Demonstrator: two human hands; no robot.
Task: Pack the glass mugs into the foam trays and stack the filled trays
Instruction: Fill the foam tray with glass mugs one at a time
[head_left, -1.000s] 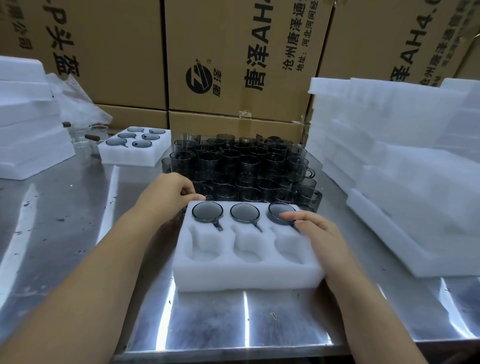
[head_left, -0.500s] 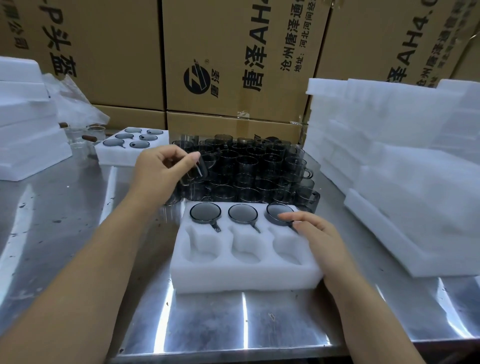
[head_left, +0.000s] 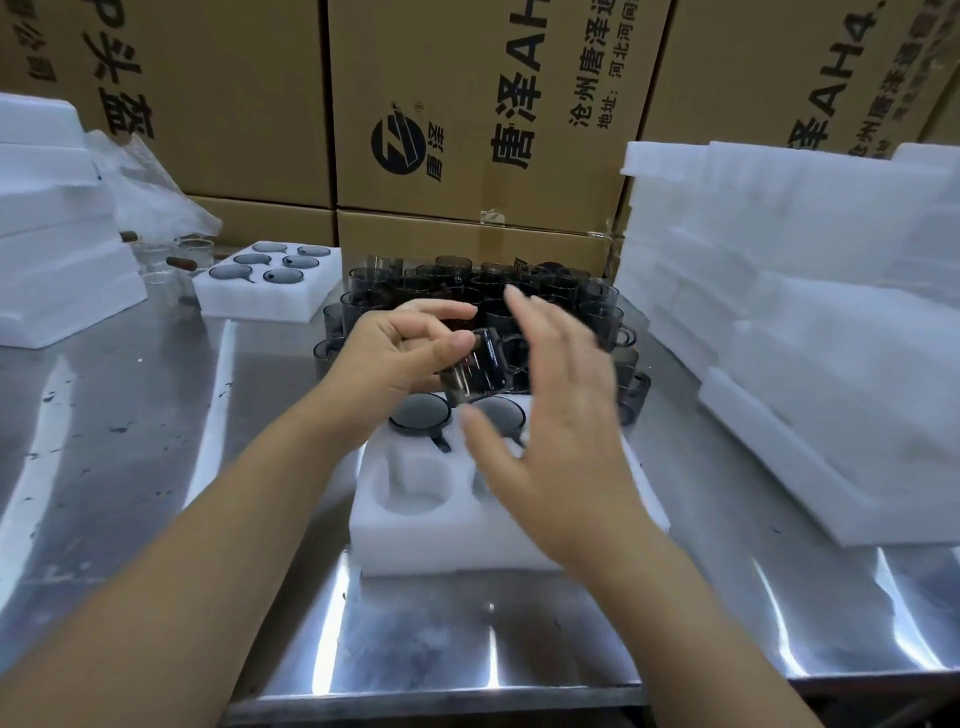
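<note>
White foam slabs (head_left: 52, 249) are stacked at the far left of the steel table (head_left: 156, 467), with a crumpled clear plastic bag (head_left: 150, 192) behind them and a few clear glasses (head_left: 195, 254) just beside. Next along, a small foam tray (head_left: 244, 306) at the back holds five dark mugs sunk into its pockets. Cardboard boxes (head_left: 467, 104) with black print form the wall behind everything.

At the middle, a crowd of smoky glass mugs (head_left: 561, 291) stands upright in tight rows. In front of them the left hand (head_left: 395, 353) is raised above the table, thumb and fingers pinching one glass mug (head_left: 480, 371), which is tilted and hangs over the far row of the foam tray (head_left: 415, 535) below. That tray lies near the table's front edge. Two seated mugs show in its far row, one (head_left: 420, 413) under the left hand and a second (head_left: 501, 413) beside it; the near left pocket shows bare foam.

The right hand (head_left: 556, 415) is just to the right of the held mug, fingers straight and spread, gripping nothing. It is blurred, and whether it touches the glass cannot be told. It hides the right part of the tray.

Farther right, a tall leaning stack of foam pieces (head_left: 805, 338) fills that side of the table.
</note>
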